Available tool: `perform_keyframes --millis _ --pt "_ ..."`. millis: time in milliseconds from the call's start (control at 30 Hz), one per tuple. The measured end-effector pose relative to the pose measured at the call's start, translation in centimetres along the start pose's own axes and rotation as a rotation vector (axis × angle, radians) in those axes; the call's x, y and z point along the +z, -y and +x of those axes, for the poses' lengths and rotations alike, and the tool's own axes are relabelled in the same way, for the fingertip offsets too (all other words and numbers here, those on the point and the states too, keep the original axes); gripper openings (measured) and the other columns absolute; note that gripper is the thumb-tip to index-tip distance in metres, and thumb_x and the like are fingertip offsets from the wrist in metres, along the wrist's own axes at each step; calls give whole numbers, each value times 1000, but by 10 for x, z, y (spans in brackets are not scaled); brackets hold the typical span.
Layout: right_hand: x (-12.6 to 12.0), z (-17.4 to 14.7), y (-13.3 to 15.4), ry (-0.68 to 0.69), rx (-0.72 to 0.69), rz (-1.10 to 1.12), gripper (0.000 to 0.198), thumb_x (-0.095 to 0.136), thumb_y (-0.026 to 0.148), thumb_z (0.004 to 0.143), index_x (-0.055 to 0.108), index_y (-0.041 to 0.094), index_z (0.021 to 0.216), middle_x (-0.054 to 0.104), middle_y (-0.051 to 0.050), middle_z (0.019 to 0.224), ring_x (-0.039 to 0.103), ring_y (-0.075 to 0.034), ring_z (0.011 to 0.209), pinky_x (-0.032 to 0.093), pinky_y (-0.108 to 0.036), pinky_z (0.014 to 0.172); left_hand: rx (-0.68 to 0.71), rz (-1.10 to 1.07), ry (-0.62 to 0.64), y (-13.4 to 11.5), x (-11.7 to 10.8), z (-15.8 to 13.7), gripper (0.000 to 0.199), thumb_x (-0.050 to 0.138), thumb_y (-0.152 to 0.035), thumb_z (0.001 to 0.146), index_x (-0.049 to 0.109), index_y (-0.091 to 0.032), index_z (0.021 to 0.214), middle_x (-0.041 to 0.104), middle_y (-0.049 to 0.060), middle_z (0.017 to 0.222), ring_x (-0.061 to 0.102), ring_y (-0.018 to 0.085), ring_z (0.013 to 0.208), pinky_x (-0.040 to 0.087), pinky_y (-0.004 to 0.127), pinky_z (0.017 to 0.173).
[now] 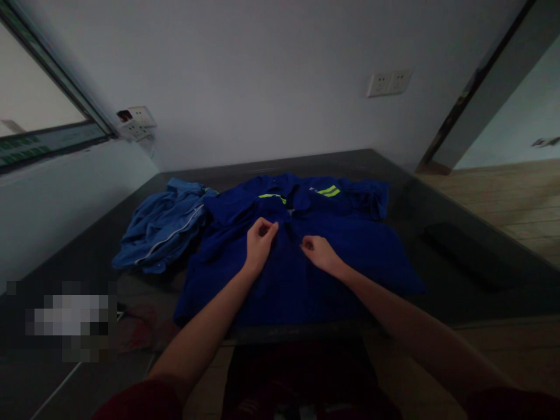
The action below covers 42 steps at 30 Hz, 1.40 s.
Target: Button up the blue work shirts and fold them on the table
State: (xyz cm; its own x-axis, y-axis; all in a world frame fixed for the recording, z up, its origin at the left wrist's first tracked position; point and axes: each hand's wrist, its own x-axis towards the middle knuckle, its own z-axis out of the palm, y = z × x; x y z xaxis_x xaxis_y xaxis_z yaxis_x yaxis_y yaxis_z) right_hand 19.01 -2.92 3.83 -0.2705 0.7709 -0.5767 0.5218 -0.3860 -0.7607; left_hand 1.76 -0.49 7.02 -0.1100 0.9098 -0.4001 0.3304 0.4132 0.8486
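Observation:
A dark blue work jacket (pixel 350 251) with yellow-green reflective strips lies spread on a dark table, collar toward the wall. Both of my hands are over its front opening, a short way below the collar. My left hand (pixel 261 238) is closed, thumb and forefinger pinching the front edge on the left. Slightly lower, my right hand (pixel 320 252) is closed too, its fingertips pinched at the opposite front edge. The cloth between the fingertips is small and dim.
A crumpled lighter blue garment (pixel 161 224) with a white stripe lies left of the jacket. On the right rests a black oblong object (pixel 466 254). The table (pixel 350 160) meets a wall with sockets (pixel 389 83). A blurred-out patch covers the lower left.

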Motion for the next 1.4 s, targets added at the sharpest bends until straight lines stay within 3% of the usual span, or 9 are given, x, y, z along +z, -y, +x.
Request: perform_keyframes --millis 167,467,667,733,867,1000,1100,1267,1400 --pt "-9 3 -5 -49 -53 27 22 51 23 79 49 19 57 54 1 54 47 -10 51 30 -22 49 -51 -31 -78 1 -15 14 24 60 -36 80 49 -18 69 41 -7 55 39 7 49 32 19 48" --pt "-44 8 1 -265 60 658 31 58 44 78 50 19 61 51 3 51 46 -8 44 36 -20 44 -170 -125 39 11 -8 13 18 57 -34 80 49 -19 86 41 -9 53 38 6 43 29 18 43" --pt "-43 6 5 -233 135 820 32 62 46 75 51 18 65 54 2 54 48 -8 44 37 -20 43 92 85 74 -10 -5 1 27 61 -26 78 45 -20 99 39 -9 58 39 7 50 30 18 50" --pt "-44 6 5 -243 136 829 33 61 48 76 50 18 66 56 2 55 50 -8 45 39 -20 44 154 181 217 -22 -5 -5 18 58 -33 82 50 -19 90 42 -7 60 41 7 53 31 19 52" --pt "-46 6 5 -304 117 837 36 61 51 76 47 19 68 56 2 57 50 -8 46 41 -20 45 118 372 549 -32 -3 -12 31 52 -45 84 53 -17 70 48 -3 58 42 10 53 29 22 51" --pt "-46 6 5 -300 108 828 36 59 53 77 48 19 72 58 0 62 53 -8 50 43 -20 47 97 374 704 -25 2 -14 31 51 -41 84 50 -17 65 44 -4 56 41 10 54 28 22 51" --pt "-45 6 7 -247 75 742 38 56 57 78 53 19 79 59 -1 66 54 -10 53 44 -21 48 89 320 672 -22 3 -13 32 49 -39 85 46 -17 63 40 -5 57 38 9 55 27 22 52" --pt "-44 -2 18 -194 -118 460 40 51 55 83 57 18 70 54 0 60 50 -10 52 42 -22 50 -29 120 537 -21 0 -4 38 49 -44 84 37 -18 60 33 -5 56 31 8 53 25 22 50" --pt "-40 -10 26 -39 -224 328 34 49 46 87 60 18 71 54 0 60 49 -10 53 39 -22 51 -65 -2 545 -17 1 -2 35 50 -45 84 44 -17 64 36 -5 58 33 8 55 27 21 50"
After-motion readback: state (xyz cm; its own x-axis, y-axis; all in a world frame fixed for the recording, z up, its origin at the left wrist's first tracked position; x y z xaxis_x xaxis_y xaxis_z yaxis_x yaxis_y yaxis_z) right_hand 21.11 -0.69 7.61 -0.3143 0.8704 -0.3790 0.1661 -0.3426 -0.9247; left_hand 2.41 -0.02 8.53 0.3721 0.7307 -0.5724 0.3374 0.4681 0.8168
